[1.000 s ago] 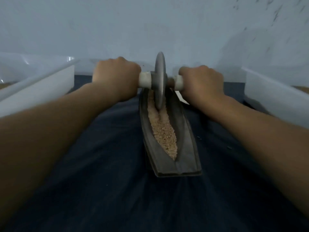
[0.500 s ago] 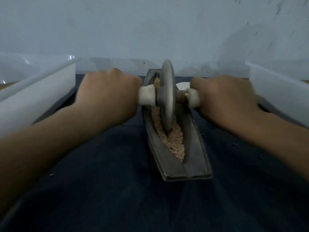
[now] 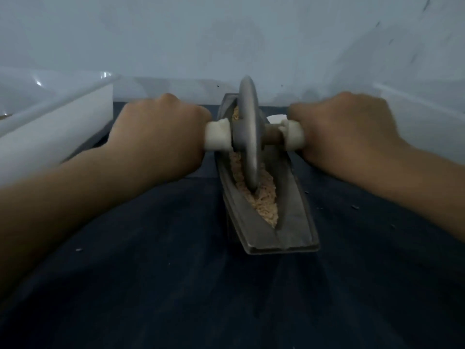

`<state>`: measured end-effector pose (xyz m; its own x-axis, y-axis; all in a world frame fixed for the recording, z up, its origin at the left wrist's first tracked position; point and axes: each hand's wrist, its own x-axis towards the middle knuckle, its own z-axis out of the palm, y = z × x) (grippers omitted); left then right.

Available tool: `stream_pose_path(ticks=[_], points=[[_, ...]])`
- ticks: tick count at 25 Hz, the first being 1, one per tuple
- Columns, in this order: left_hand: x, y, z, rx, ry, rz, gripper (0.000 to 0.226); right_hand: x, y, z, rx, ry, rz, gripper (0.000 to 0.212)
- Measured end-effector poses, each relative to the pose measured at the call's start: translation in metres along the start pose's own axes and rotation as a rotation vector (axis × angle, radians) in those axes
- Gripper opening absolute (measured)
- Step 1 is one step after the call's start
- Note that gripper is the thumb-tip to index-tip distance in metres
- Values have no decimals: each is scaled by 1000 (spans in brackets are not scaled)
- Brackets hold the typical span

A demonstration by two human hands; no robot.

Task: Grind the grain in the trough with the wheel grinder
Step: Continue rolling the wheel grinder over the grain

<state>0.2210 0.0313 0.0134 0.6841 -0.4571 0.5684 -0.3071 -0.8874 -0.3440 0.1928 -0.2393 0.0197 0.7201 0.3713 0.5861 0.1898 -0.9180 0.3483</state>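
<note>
Left hand [image 3: 161, 137] and blurred right hand [image 3: 344, 129] hide the wheel grinder [image 3: 249, 132]'s handle ends.

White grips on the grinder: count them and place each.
2. One white grip sits left of the wheel, in the left hand; the other sits right of it, in the right hand.

On my feed a pale grey-blue wall [image 3: 151, 34] fills the upper half of the frame, with dark scuff marks [image 3: 427, 6] at upper right. A dark blue surface [image 3: 176, 285] covers the lower half, flecked with a few crumbs. A white bin [image 3: 50, 127] sits at the left edge and a second white container [image 3: 415, 96] at the right. The light is dim.
</note>
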Motion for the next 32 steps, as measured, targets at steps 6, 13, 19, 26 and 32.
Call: stream_pose_path(ticks=[6,13,19,26,32], points=[[52,11,-1,-23,-272,-198,19,60,-10,17,107,-283,266,10],[-5,7,-27,50,53,28,35,-25,-3,-14,163,6,77,24],[66,12,-1,8,-194,-196,18,64,-11,24,188,-267,355,16],[-13,9,-24,-8,126,2,21,-26,-4,-15,102,48,35,30],[39,15,7,-77,-163,-251,11,56,-20,8,30,-197,231,5]])
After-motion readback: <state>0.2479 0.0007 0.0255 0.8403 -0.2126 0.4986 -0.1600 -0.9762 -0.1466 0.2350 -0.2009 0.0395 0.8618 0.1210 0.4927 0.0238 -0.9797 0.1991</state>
